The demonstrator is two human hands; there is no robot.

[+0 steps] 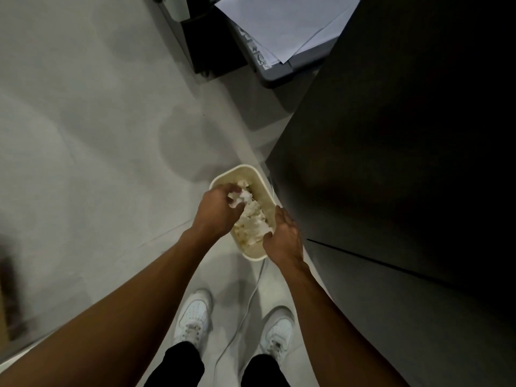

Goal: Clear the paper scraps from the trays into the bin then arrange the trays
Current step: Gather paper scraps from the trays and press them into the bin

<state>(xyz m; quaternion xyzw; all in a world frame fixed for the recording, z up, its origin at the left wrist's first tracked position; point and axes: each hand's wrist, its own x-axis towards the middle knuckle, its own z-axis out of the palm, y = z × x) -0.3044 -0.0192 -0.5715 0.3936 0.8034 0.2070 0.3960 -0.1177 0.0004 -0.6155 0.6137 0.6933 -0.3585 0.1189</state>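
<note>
A cream oblong bin [258,177] stands on the grey floor in front of my feet, filled with crumpled white paper scraps [252,224]. My left hand [220,212] reaches over the bin's left rim, its fingers curled round a wad of scraps above the pile. My right hand [286,238] lies over the bin's near right rim. Its fingers curl down into the scraps and its thumb points along the rim. No trays are in view.
A tall dark cabinet [405,163] rises right beside the bin. At the top a grey machine [282,71] carries loose white sheets [282,20]. A white cable [245,308] runs along the floor between my white shoes [194,317]. A brown object [5,303] sits at the left edge.
</note>
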